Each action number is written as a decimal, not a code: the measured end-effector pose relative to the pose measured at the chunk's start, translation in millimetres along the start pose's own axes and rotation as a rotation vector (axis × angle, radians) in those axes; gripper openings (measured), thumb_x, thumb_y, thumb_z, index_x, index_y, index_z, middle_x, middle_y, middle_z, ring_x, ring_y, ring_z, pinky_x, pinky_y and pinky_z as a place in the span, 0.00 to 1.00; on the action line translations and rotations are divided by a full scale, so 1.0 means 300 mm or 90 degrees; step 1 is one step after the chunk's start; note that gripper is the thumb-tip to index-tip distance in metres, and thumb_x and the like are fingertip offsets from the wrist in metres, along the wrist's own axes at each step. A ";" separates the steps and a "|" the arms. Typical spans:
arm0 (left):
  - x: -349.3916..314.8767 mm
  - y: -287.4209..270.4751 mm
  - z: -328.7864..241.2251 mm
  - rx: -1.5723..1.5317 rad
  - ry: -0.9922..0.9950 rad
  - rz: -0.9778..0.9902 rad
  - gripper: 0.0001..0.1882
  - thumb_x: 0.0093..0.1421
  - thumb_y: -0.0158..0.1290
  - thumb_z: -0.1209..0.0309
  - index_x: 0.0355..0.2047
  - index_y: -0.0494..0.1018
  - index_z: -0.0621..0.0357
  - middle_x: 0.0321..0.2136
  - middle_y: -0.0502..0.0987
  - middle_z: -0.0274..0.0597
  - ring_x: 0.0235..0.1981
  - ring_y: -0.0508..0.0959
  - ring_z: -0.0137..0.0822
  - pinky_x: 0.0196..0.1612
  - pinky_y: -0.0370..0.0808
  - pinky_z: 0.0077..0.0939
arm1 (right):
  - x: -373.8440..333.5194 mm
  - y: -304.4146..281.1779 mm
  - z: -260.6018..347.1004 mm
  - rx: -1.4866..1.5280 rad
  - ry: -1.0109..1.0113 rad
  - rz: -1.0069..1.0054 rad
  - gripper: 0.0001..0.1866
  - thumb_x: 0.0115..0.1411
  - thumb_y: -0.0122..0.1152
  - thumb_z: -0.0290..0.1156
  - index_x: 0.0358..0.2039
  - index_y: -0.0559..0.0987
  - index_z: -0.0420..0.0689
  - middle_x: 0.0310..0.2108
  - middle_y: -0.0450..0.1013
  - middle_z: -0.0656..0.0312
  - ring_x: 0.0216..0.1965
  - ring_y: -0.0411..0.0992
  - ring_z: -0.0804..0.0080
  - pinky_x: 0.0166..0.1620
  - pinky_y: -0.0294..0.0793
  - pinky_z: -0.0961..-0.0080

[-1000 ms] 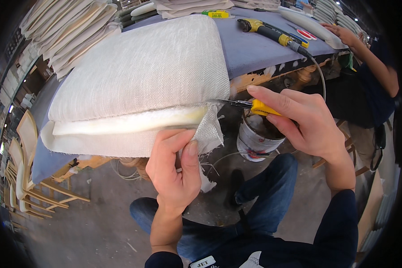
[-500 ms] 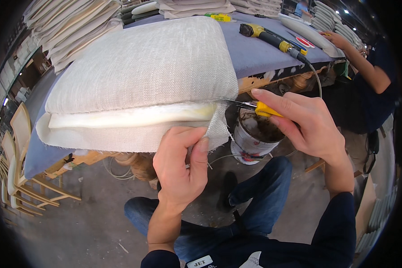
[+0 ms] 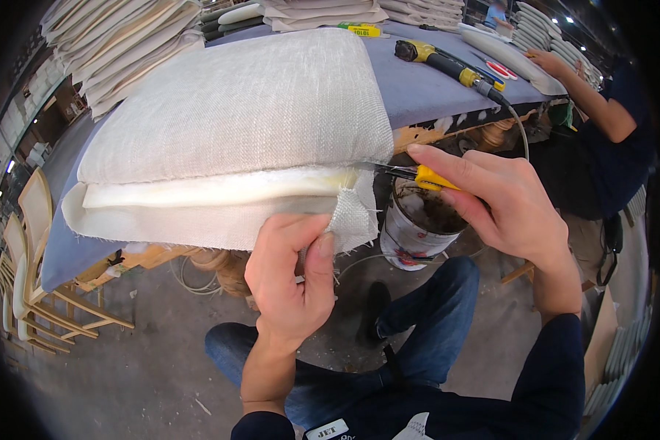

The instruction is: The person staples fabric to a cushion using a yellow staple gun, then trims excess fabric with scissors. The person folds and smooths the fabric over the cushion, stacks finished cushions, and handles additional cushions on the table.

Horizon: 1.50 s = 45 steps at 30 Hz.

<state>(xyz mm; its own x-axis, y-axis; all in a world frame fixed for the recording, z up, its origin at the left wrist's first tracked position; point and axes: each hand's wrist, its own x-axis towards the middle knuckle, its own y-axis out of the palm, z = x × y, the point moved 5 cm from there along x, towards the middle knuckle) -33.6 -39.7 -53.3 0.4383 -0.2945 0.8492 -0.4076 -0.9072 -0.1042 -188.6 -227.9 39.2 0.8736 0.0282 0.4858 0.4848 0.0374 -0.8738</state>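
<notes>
A cushion (image 3: pixel 235 110) covered in pale woven fabric rests on the padded table, its near side facing me. Along that side the cover is open, and a strip of white foam (image 3: pixel 220 191) shows above a loose fabric flap (image 3: pixel 169 224) with frayed edges. My left hand (image 3: pixel 290 275) pinches the flap near its right corner and draws it down. In my right hand (image 3: pixel 499 202) is a yellow-handled tool (image 3: pixel 433 178) with a thin metal blade. The tip reaches the cushion's right front corner, where fabric partly hides it; its exact kind is unclear.
Behind the cushion on the blue-grey padded table (image 3: pixel 411 95) lie a yellow-black power tool (image 3: pixel 447 64) with a hose and red-handled scissors (image 3: pixel 500 70). Stacked fabric pieces (image 3: pixel 125 51) rise at left. Below stands a white bucket (image 3: pixel 418 238). Another person (image 3: pixel 609 132) works at right.
My left hand has moved slightly left and down, folding the flap's right corner over further. The tool in my right hand has shifted slightly left, its tip still at the corner.
</notes>
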 end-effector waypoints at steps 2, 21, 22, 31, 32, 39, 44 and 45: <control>0.006 0.005 -0.018 0.006 0.076 0.003 0.09 0.64 0.61 0.82 0.45 0.80 0.64 0.36 0.82 0.48 0.30 0.79 0.41 0.32 0.76 0.28 | 0.001 -0.001 0.004 0.001 0.004 0.008 0.35 0.60 0.67 0.21 0.70 0.76 0.49 0.27 0.73 0.56 0.27 0.73 0.58 0.32 0.72 0.64; -0.494 -0.490 0.153 0.435 -0.291 0.062 0.10 0.66 0.58 0.76 0.47 0.80 0.64 0.38 0.80 0.49 0.38 0.81 0.47 0.44 0.78 0.36 | 0.076 -0.101 -0.340 0.255 0.284 -0.230 0.29 0.72 0.58 0.34 0.73 0.72 0.47 0.42 0.83 0.54 0.34 0.81 0.63 0.39 0.79 0.67; -0.531 -0.540 0.137 0.511 -0.316 0.112 0.13 0.65 0.60 0.75 0.49 0.80 0.63 0.40 0.79 0.50 0.40 0.80 0.50 0.46 0.77 0.39 | 0.128 -0.057 -0.419 0.270 0.268 -0.241 0.29 0.73 0.57 0.36 0.74 0.71 0.48 0.40 0.82 0.55 0.31 0.78 0.67 0.37 0.77 0.71; -0.836 -0.671 0.050 0.680 -0.553 0.219 0.48 0.57 0.68 0.62 0.76 0.60 0.57 0.49 0.72 0.57 0.50 0.76 0.60 0.56 0.73 0.49 | 0.717 0.287 -0.957 -0.104 0.253 -0.224 0.33 0.67 0.55 0.33 0.74 0.68 0.47 0.50 0.81 0.37 0.48 0.79 0.34 0.55 0.78 0.48; -0.845 -0.662 0.049 0.663 -0.592 0.177 0.48 0.57 0.66 0.63 0.76 0.60 0.57 0.50 0.72 0.58 0.51 0.75 0.61 0.57 0.73 0.50 | 0.740 0.317 -0.995 -0.114 0.291 -0.208 0.36 0.66 0.55 0.32 0.76 0.64 0.45 0.51 0.80 0.37 0.49 0.79 0.34 0.56 0.77 0.49; -0.857 -0.559 0.099 0.702 -0.583 -0.029 0.40 0.54 0.58 0.72 0.70 0.66 0.58 0.50 0.68 0.56 0.51 0.74 0.60 0.57 0.73 0.48 | 0.769 0.405 -1.040 -0.009 0.154 -0.299 0.42 0.63 0.58 0.29 0.78 0.59 0.46 0.52 0.80 0.34 0.55 0.77 0.35 0.61 0.75 0.50; -0.757 -0.522 0.180 0.694 -0.461 -0.050 0.24 0.53 0.51 0.78 0.52 0.78 0.66 0.42 0.69 0.53 0.44 0.73 0.54 0.53 0.72 0.43 | 0.716 0.365 -0.997 0.209 0.262 -0.178 0.37 0.62 0.63 0.32 0.73 0.69 0.45 0.53 0.80 0.38 0.56 0.78 0.42 0.61 0.74 0.59; -0.722 -0.502 0.202 0.685 -0.435 -0.041 0.23 0.51 0.50 0.79 0.50 0.79 0.66 0.42 0.70 0.53 0.45 0.73 0.55 0.53 0.73 0.44 | 0.700 0.370 -0.990 0.164 0.262 -0.145 0.36 0.62 0.62 0.33 0.71 0.71 0.44 0.55 0.80 0.37 0.58 0.78 0.43 0.63 0.74 0.59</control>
<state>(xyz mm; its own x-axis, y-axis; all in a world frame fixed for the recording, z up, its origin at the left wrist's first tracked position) -18.5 142.6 -253.0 0.8846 -0.0446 0.4642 0.3415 -0.6160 -0.7099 61.4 -514.4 38.5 0.7174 -0.4019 0.5690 0.6827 0.2430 -0.6891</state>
